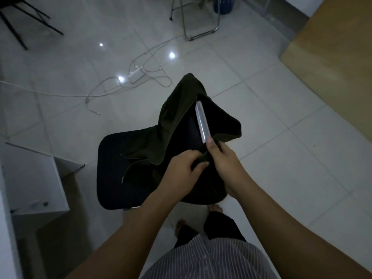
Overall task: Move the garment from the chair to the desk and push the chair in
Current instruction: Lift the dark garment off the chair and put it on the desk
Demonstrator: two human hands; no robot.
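Observation:
A dark olive garment (177,117) is draped over the backrest of a black chair (112,170), whose metal top bar (202,121) shows through a gap in the cloth. My left hand (181,174) pinches the garment's near edge at the backrest. My right hand (223,160) grips the same edge beside it, thumb resting against the metal bar. Part of the garment spills onto the chair's seat. The wooden desk (332,73) lies at the right, apart from the chair.
A white power strip (136,74) with loose cables lies on the tiled floor beyond the chair. A metal folding chair frame (197,23) stands at the back. A white shelf unit (34,178) is at the left. My bare feet are below the chair.

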